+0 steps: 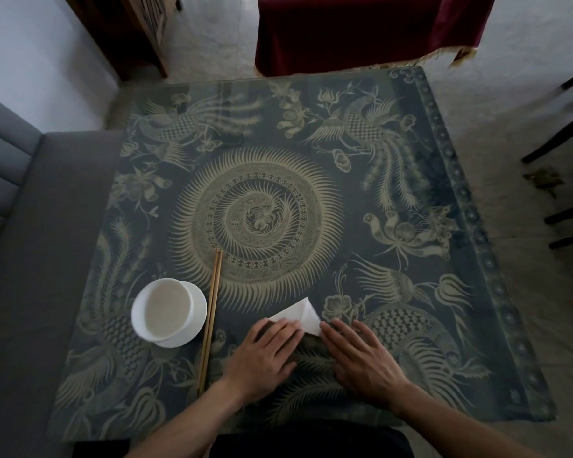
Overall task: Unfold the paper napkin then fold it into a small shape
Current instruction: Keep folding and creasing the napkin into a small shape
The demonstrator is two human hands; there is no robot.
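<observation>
Napkin (299, 316) lies on the patterned table (411, 160), to the right of the white bowl (166, 310) and beyond the chopsticks (211, 317) that lie beside that bowl. It is already folded into a small white triangle-like shape (how many layers, I cannot tell). I press my left hand (262, 355) flat on its near left part, the fingers straight and holding nothing, I think to keep the fold from springing open. My right hand (361, 355) lies flat just right of the napkin, also with straight fingers, and its fingertips touch the near right corner, probably to sharpen the crease there. Seen from the bowl, the napkin's tip points away from me and a little rightward. Its long axis seems to run diagonally, from the side nearer the bowl toward this far tip.
</observation>
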